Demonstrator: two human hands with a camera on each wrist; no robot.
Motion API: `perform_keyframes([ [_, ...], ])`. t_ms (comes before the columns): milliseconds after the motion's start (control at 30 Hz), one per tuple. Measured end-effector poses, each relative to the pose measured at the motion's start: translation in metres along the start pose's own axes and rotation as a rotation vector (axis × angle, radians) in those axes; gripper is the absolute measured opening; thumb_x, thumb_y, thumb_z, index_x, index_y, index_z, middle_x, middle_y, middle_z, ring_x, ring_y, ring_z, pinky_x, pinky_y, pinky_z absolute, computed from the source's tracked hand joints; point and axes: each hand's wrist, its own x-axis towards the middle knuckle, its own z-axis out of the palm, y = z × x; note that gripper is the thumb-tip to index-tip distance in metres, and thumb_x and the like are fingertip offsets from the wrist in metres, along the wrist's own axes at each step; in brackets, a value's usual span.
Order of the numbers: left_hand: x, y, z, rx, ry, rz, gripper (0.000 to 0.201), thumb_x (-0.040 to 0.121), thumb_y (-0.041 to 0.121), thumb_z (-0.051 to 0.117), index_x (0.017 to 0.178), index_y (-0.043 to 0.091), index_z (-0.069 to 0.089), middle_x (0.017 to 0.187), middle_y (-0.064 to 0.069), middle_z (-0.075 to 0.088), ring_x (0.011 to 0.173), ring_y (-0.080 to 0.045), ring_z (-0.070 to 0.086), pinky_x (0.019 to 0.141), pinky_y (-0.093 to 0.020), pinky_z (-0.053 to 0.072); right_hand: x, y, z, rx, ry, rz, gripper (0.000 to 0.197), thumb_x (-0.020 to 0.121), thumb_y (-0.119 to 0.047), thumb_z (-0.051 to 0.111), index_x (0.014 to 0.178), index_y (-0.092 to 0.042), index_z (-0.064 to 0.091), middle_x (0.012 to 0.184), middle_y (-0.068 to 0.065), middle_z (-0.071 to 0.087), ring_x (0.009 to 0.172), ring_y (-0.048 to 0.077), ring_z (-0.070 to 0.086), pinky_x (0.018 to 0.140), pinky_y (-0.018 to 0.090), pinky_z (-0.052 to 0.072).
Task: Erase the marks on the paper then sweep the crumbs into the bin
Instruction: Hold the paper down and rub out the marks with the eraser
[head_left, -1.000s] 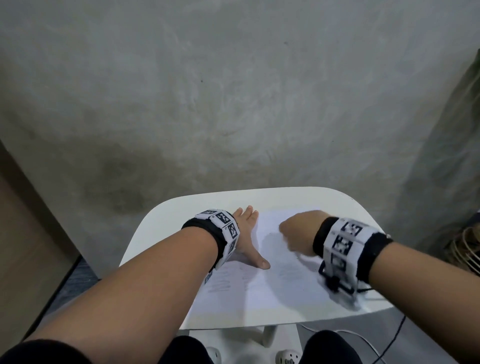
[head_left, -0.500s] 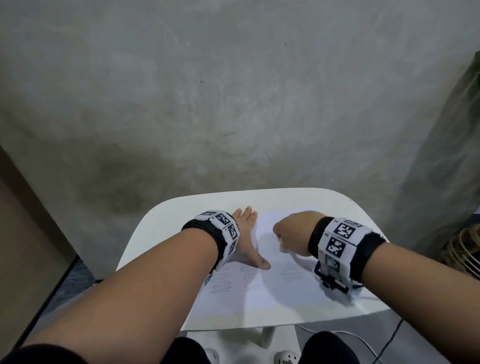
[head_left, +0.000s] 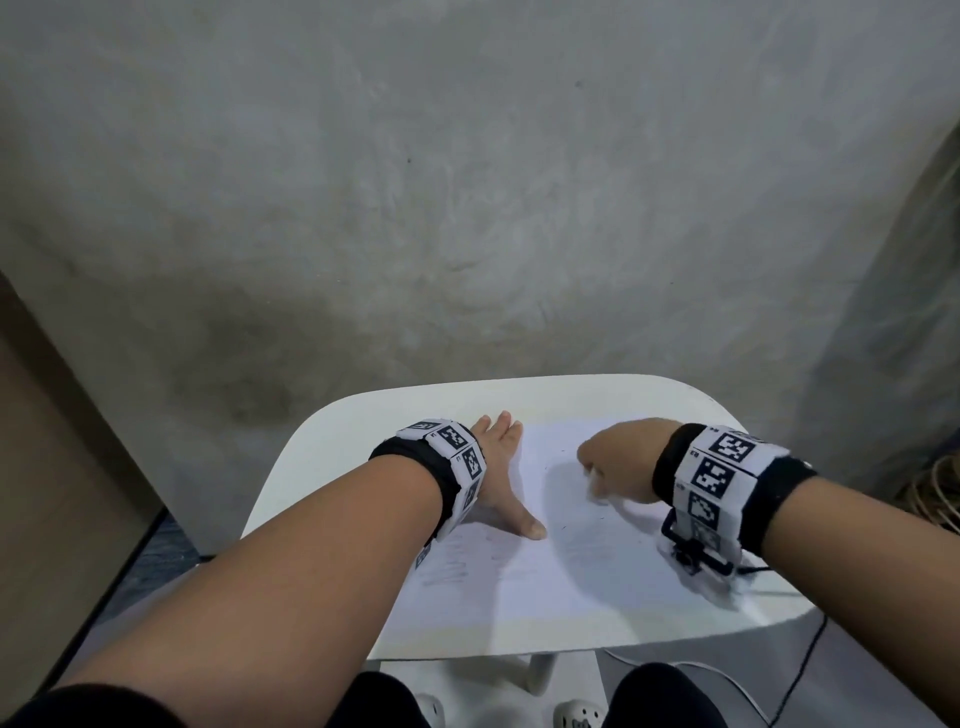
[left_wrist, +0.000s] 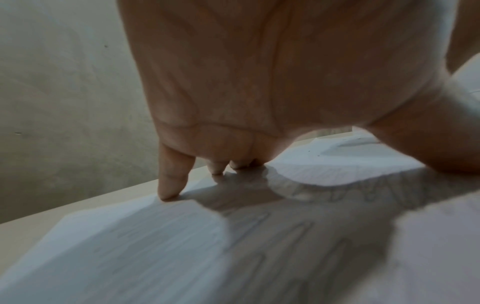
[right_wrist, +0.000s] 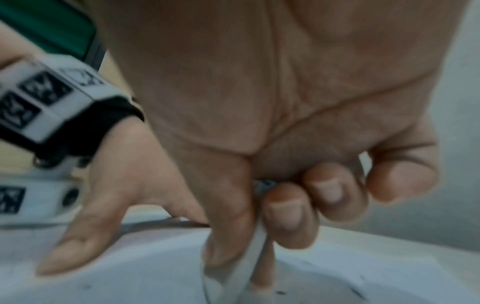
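A white sheet of paper with faint pencil marks lies on a small white table. My left hand lies flat on the sheet's left part, fingers straight, thumb spread out; its fingertips press the paper's far edge. My right hand is curled over the sheet's upper middle and pinches a white eraser between thumb and fingers, its lower end on the paper. A few dark crumbs lie near the eraser. No bin shows.
A grey concrete wall rises just behind the table. A brown panel stands at the left. A woven basket sits at the right edge, and cables hang below the table's right front.
My right hand with the eraser has shifted a little across the upper middle of the paper, its outline blurred now. The left hand stays flat in the same place.
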Motion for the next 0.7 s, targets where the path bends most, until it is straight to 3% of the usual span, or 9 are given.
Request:
perform_keyframes([
  [67, 0.001, 0.001, 0.0, 0.004, 0.003, -0.002, 0.135, 0.069, 0.078, 0.064, 0.154, 0.016, -0.02, 0.162, 0.0, -0.024, 0.15, -0.021, -0.016, 0.119, -0.045, 0.001, -0.005, -0.01, 0.005, -0.043, 0.031, -0.012, 0.013, 0.09, -0.018, 0.047, 0.1, -0.016, 0.054, 0.096, -0.002, 0.064, 0.088, 0.022, 0.06, 0.078, 0.032, 0.047],
  [133, 0.001, 0.003, 0.0, 0.014, 0.007, -0.004, 0.136, 0.069, 0.078, 0.064, 0.154, 0.015, -0.02, 0.162, -0.001, -0.024, 0.15, -0.021, -0.016, 0.119, -0.045, 0.002, -0.014, -0.031, 0.014, -0.048, 0.042, -0.173, 0.01, 0.09, -0.015, 0.051, 0.095, -0.022, 0.046, 0.1, -0.001, 0.064, 0.086, 0.024, 0.059, 0.077, 0.033, 0.047],
  [233, 0.0, 0.0, -0.002, -0.007, -0.01, 0.01, 0.134, 0.07, 0.077, 0.064, 0.154, 0.015, -0.021, 0.162, -0.001, -0.025, 0.15, -0.022, -0.017, 0.119, -0.046, 0.0, -0.011, -0.005, 0.007, 0.039, -0.017, -0.071, 0.02, 0.093, -0.017, 0.043, 0.11, -0.016, 0.053, 0.097, -0.001, 0.058, 0.087, 0.022, 0.053, 0.076, 0.031, 0.04],
  [300, -0.001, 0.0, -0.002, -0.012, -0.014, 0.01, 0.134, 0.071, 0.077, 0.064, 0.154, 0.015, -0.021, 0.161, -0.001, -0.025, 0.15, -0.022, -0.017, 0.119, -0.046, -0.001, -0.011, 0.003, 0.007, 0.0, 0.014, 0.01, 0.02, 0.092, -0.014, 0.041, 0.107, -0.015, 0.054, 0.095, -0.002, 0.059, 0.086, 0.022, 0.055, 0.076, 0.03, 0.042],
  [367, 0.0, 0.001, 0.0, 0.008, -0.008, 0.002, 0.135, 0.07, 0.078, 0.064, 0.154, 0.015, -0.021, 0.161, 0.0, -0.025, 0.15, -0.022, -0.017, 0.119, -0.046, 0.0, -0.012, -0.017, 0.015, -0.061, 0.036, -0.066, 0.006, 0.091, -0.015, 0.048, 0.096, -0.02, 0.048, 0.097, -0.002, 0.064, 0.086, 0.023, 0.061, 0.075, 0.031, 0.047],
  [433, 0.001, 0.002, 0.0, 0.022, 0.002, -0.005, 0.136, 0.069, 0.08, 0.063, 0.153, 0.015, -0.021, 0.161, -0.001, -0.025, 0.15, -0.022, -0.016, 0.119, -0.046, 0.001, -0.015, -0.027, 0.018, -0.023, -0.012, -0.141, 0.009, 0.092, -0.017, 0.05, 0.1, -0.02, 0.047, 0.102, 0.001, 0.064, 0.085, 0.023, 0.058, 0.073, 0.031, 0.044],
  [500, 0.001, 0.0, -0.001, 0.004, -0.014, 0.005, 0.135, 0.069, 0.079, 0.063, 0.153, 0.015, -0.022, 0.161, 0.0, -0.025, 0.15, -0.021, -0.017, 0.119, -0.046, 0.0, -0.013, -0.009, 0.008, 0.023, -0.05, -0.054, 0.018, 0.095, -0.02, 0.045, 0.112, -0.018, 0.052, 0.107, 0.001, 0.061, 0.088, 0.022, 0.052, 0.075, 0.032, 0.04],
  [567, 0.0, 0.0, -0.001, 0.002, -0.027, 0.005, 0.135, 0.07, 0.079, 0.063, 0.153, 0.016, -0.022, 0.161, 0.0, -0.026, 0.15, -0.021, -0.017, 0.119, -0.046, -0.001, -0.015, -0.001, 0.002, -0.017, -0.016, 0.011, 0.016, 0.095, -0.017, 0.043, 0.108, -0.019, 0.053, 0.107, 0.001, 0.063, 0.089, 0.022, 0.055, 0.076, 0.033, 0.043],
  [700, 0.0, 0.004, 0.0, 0.039, 0.018, -0.011, 0.134, 0.07, 0.079, 0.062, 0.154, 0.015, -0.021, 0.162, 0.0, -0.024, 0.15, -0.022, -0.015, 0.119, -0.046, 0.002, -0.024, -0.037, 0.01, -0.022, -0.074, -0.17, 0.004, 0.093, -0.015, 0.048, 0.092, -0.017, 0.051, 0.087, -0.003, 0.06, 0.075, 0.02, 0.055, 0.067, 0.028, 0.041],
])
